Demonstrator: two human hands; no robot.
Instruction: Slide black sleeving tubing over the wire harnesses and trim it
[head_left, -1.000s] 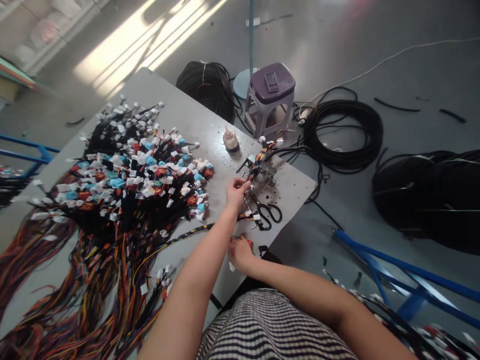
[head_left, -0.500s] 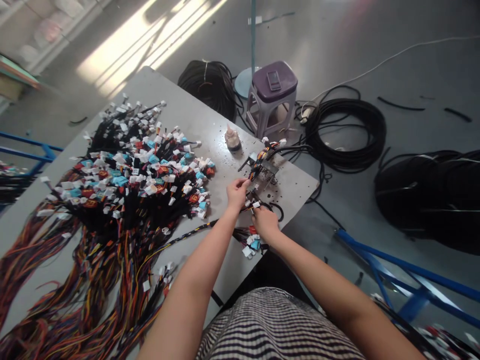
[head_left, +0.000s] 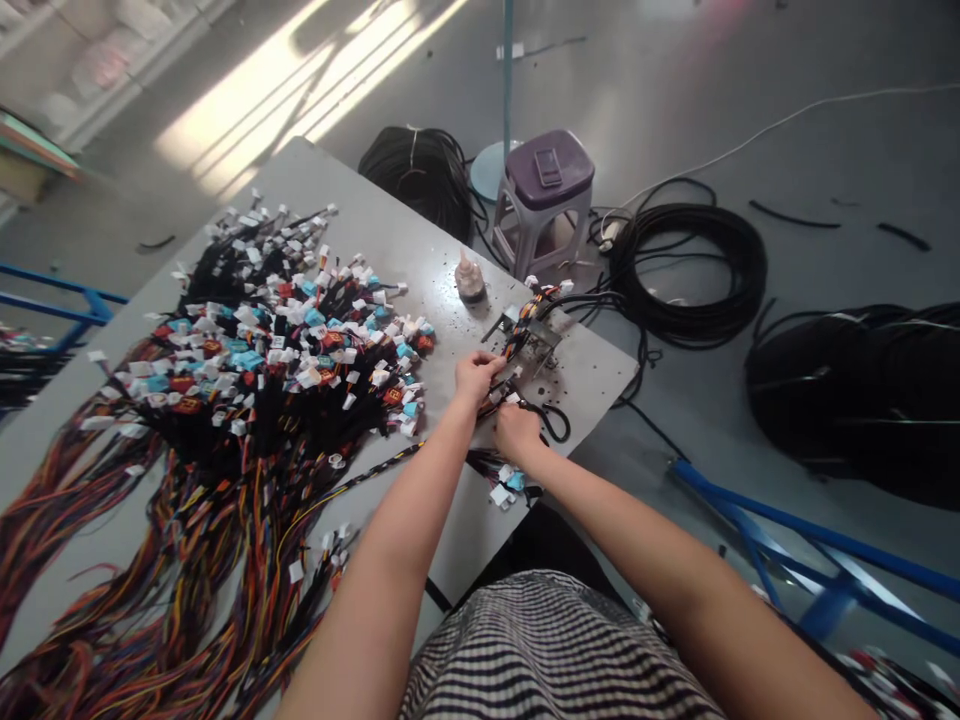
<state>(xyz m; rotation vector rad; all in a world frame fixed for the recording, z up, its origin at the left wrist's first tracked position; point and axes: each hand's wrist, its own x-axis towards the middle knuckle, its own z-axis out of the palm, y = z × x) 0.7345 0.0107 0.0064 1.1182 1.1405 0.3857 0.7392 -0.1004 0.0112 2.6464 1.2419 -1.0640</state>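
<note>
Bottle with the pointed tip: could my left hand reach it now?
Likely yes: open tabletop lies between your left hand and the bottle, though that hand seems to be pinching the wire bundle.

My left hand [head_left: 476,378] pinching, left forearm [head_left: 420,490] slanting toward one o'clock, my right hand [head_left: 517,428] curled, right forearm [head_left: 607,515] toward ten o'clock

Clock from the left hand [head_left: 478,378]: harness pile [head_left: 277,360] at 9, bottle [head_left: 470,282] at 12 — both on worktop [head_left: 390,235]. Wire bundle [head_left: 526,318] across fixture [head_left: 549,340] at 2, scissors [head_left: 566,425] at 4. Off the worktop — stool [head_left: 576,175] at 1, phone-like device [head_left: 547,167] on it; floor coils [head_left: 746,270] at 11 and 2.
</note>
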